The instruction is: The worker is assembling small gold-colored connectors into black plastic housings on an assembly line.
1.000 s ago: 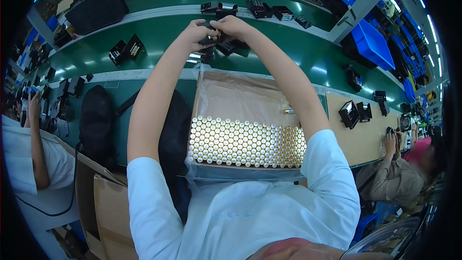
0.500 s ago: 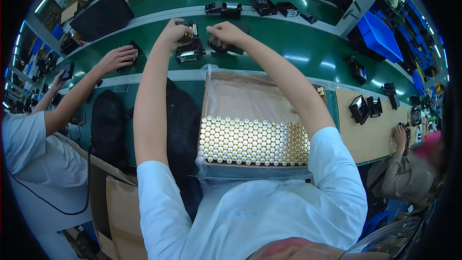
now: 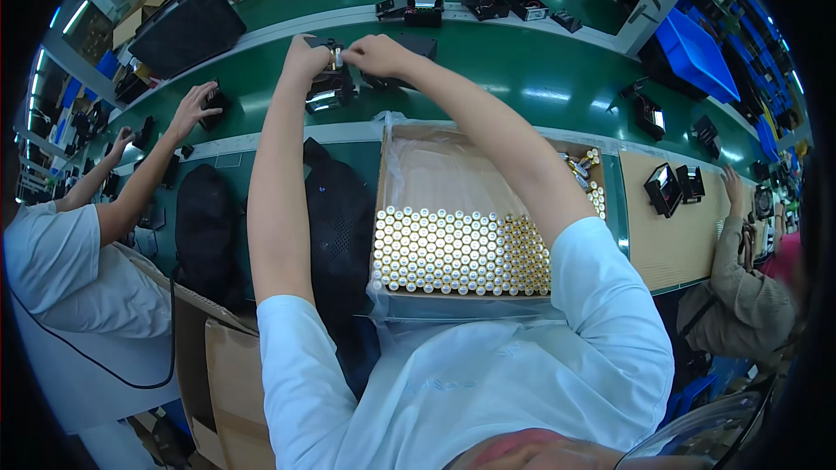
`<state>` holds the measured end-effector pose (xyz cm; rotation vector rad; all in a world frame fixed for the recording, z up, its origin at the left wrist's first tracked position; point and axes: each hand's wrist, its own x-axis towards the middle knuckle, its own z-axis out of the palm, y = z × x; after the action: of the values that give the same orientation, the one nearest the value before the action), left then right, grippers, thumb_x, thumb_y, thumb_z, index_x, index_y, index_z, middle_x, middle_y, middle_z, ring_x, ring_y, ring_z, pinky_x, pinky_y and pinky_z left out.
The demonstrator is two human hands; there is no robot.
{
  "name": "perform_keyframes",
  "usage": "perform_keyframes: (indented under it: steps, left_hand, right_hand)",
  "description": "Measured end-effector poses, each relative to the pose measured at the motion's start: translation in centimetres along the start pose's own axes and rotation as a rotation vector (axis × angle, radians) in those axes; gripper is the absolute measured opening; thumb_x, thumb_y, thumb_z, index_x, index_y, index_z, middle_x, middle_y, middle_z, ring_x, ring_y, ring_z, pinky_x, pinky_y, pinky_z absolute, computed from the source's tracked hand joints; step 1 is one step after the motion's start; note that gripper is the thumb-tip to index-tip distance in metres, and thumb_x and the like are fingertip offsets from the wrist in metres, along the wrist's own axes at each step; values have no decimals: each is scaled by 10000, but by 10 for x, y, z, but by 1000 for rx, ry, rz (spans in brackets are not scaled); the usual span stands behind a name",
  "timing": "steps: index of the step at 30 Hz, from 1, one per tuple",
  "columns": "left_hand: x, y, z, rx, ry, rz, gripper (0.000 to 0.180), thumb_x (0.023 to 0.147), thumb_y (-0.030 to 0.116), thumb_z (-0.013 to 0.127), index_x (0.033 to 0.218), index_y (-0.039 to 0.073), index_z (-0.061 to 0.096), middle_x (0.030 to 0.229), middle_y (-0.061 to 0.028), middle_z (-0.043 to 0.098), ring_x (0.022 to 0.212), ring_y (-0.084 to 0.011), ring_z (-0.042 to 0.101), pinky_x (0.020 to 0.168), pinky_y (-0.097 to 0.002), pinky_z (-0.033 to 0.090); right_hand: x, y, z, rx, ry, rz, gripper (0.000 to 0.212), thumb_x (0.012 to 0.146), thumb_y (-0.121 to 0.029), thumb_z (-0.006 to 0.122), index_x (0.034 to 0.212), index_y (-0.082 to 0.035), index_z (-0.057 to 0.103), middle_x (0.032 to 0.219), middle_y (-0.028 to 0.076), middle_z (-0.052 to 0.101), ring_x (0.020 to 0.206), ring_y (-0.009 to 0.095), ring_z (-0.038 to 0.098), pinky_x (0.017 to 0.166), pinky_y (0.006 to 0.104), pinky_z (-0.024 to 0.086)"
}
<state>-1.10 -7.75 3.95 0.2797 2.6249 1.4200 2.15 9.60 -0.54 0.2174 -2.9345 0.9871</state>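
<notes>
At the far side of the green bench, my left hand [image 3: 306, 58] is closed on the left side of a black device [image 3: 324, 43] with an open battery compartment. Gold-and-silver batteries [image 3: 337, 58] show inside it. My right hand [image 3: 380, 56] reaches in from the right with curled fingers, its fingertips at the batteries; whatever they pinch is too small to make out. Just nearer stands another black device [image 3: 326, 97] with a shiny clear front. Behind my right hand lies a dark box-shaped part [image 3: 418, 44]. Below my arms, a cardboard box [image 3: 435, 141] lined with plastic holds rows of upright batteries [image 3: 444, 252].
Black devices [image 3: 424, 10] line the raised ledge, and others [image 3: 664, 191] lie on a cardboard sheet [image 3: 644, 244] at right. Black bags [image 3: 335, 218] rest left of the box. Co-workers sit on both sides; one's hand [image 3: 193, 109] touches a black device. A blue bin [image 3: 688, 52] stands far right.
My right hand has moved left, from the dark part to the batteries in the device. Loose batteries at the box's right side now show beside my arm. The left co-worker's hand has moved away from me.
</notes>
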Motion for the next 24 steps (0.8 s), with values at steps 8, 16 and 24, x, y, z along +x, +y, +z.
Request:
perform_keyframes:
  steps: [8,16,24]
  left_hand:
    - [-16,-1,15,1009,415,161,348,829,95,576,1173,76,525,1136,-198,576,939,-406,607,822,-485,483]
    - [-7,11,42,347,-115,413,421,946,143,549,1348,81,441,1198,-229,532,1146,-421,540,907,-508,494]
    - [-34,47,76,-727,-403,3,432,900,-12,573,1314,-5,453,949,-150,617,761,-212,613,679,-338,542]
  right_hand:
    - [-30,9,-29,-784,-115,-569,595,843,-278,728,1379,-151,502,1121,77,677,838,281,654,744,428,529]
    - [-21,19,-83,252,-109,-259,565,860,-126,658,1365,-35,422,1193,170,601,845,296,623,836,362,522]
    - [-149,-23,-113,-40,311,74,372,838,-285,727,1136,-66,686,957,107,701,762,182,637,728,295,536]
